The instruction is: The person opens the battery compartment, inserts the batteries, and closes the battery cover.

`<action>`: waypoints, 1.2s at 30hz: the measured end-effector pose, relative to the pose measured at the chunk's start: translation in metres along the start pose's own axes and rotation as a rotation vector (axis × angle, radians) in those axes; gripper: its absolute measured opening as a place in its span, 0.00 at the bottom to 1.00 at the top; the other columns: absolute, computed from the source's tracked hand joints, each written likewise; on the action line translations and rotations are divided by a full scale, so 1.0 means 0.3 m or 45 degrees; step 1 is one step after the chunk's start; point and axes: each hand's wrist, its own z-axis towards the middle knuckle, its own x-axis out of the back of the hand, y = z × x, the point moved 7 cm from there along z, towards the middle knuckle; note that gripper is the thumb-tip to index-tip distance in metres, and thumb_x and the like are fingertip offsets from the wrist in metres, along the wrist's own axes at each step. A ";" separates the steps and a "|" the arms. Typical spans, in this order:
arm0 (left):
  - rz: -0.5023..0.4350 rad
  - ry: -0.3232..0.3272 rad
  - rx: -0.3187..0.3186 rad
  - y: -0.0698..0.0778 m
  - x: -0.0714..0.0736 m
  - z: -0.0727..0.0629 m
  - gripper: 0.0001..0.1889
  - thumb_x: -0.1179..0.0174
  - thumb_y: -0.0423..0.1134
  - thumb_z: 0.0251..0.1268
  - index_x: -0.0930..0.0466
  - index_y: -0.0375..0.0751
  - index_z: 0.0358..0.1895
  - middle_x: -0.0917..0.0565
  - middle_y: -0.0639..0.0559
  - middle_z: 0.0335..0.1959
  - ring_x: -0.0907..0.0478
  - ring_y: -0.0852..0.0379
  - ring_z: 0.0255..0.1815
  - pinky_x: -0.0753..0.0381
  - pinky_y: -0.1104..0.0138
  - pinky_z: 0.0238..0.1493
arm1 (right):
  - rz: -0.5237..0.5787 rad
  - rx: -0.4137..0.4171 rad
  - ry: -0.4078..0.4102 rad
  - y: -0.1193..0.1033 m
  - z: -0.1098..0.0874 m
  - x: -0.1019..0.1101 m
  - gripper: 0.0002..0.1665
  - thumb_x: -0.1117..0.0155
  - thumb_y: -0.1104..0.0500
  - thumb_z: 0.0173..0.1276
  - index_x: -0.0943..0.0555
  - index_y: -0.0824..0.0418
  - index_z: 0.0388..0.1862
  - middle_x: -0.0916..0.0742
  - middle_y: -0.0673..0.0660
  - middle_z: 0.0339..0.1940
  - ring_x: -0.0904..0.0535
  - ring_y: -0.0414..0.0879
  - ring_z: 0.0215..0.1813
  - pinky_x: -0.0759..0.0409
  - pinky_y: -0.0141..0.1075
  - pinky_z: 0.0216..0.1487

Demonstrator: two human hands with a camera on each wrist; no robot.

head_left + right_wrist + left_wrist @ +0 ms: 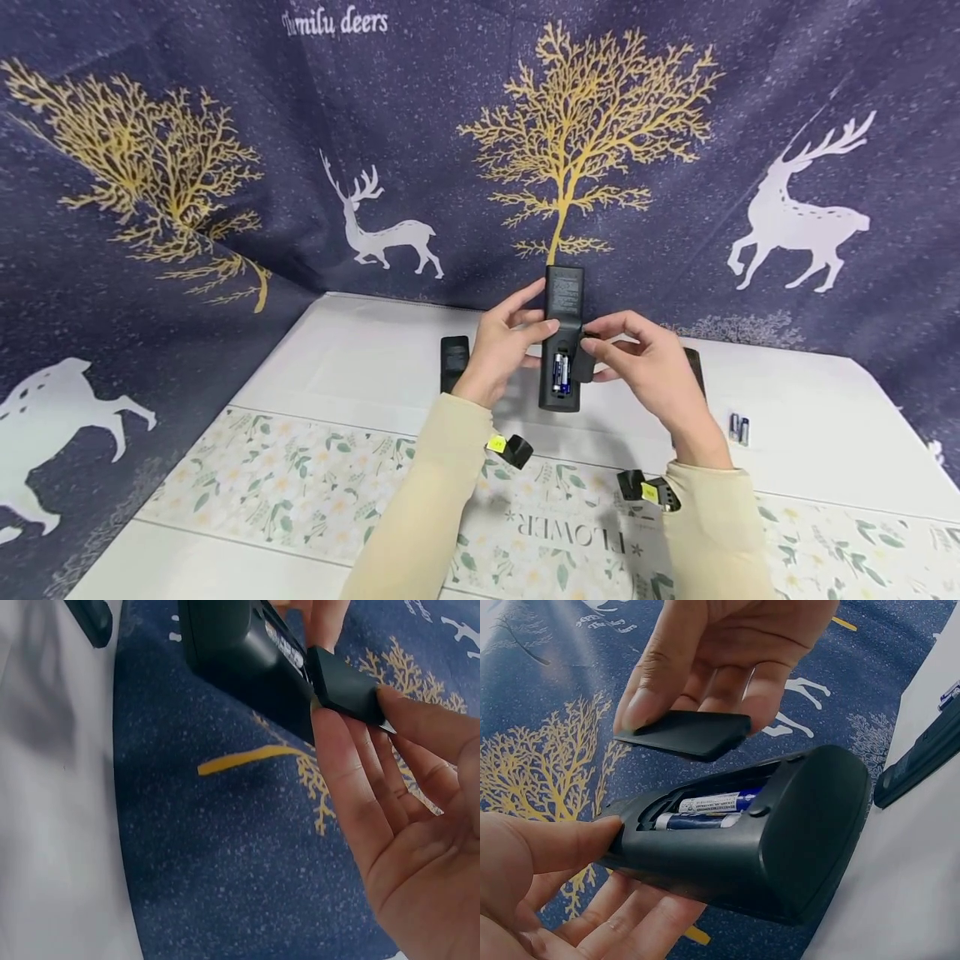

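My left hand (pixel 498 346) grips a black remote control (pixel 565 293) along its side, thumb on its back, which faces me. Two blue-and-silver batteries (pixel 712 806) lie side by side in its uncovered battery compartment. In my right hand (pixel 648 362) a black battery cover (pixel 686 733) is pinched between thumb and fingers. The cover is apart from the remote in the left wrist view, tilted over the compartment. From the right wrist, the cover's end overlaps the remote's edge, and most of the compartment is hidden.
Another black remote (pixel 454 358) lies on the white table (pixel 360 350), left of my left hand. A third dark remote (pixel 922 750) lies to the right, partly behind my right wrist in the head view. Two loose batteries (pixel 738 428) lie beyond it. A deer-patterned dark cloth (pixel 465 167) hangs behind.
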 end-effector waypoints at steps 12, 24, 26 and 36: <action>-0.013 -0.028 0.001 -0.002 -0.033 0.006 0.32 0.28 0.31 0.70 0.18 0.70 0.70 0.12 0.51 0.51 0.11 0.51 0.46 0.09 0.56 0.35 | -0.035 -0.008 -0.055 -0.011 -0.018 -0.024 0.13 0.30 0.62 0.77 0.18 0.69 0.54 0.15 0.65 0.51 0.10 0.45 0.45 0.09 0.46 0.42; -0.025 -0.001 -0.013 -0.003 0.010 0.003 0.33 0.28 0.30 0.70 0.19 0.67 0.72 0.12 0.50 0.51 0.11 0.51 0.46 0.10 0.58 0.32 | -0.029 0.017 -0.119 -0.015 0.004 -0.070 0.11 0.30 0.63 0.77 0.19 0.69 0.50 0.13 0.65 0.47 0.10 0.48 0.42 0.09 0.46 0.42; -0.026 0.005 -0.011 -0.003 0.011 0.002 0.33 0.28 0.30 0.70 0.19 0.68 0.71 0.13 0.50 0.51 0.11 0.51 0.46 0.10 0.58 0.32 | -0.045 0.020 -0.119 -0.014 0.005 -0.072 0.10 0.29 0.63 0.77 0.19 0.69 0.49 0.12 0.64 0.46 0.10 0.48 0.42 0.10 0.44 0.42; -0.022 0.013 -0.012 0.004 0.004 -0.002 0.33 0.28 0.30 0.70 0.19 0.67 0.71 0.12 0.50 0.50 0.11 0.50 0.46 0.10 0.58 0.32 | -0.176 0.050 -0.096 -0.012 0.005 -0.066 0.10 0.29 0.61 0.77 0.17 0.65 0.49 0.12 0.60 0.43 0.13 0.51 0.39 0.11 0.41 0.38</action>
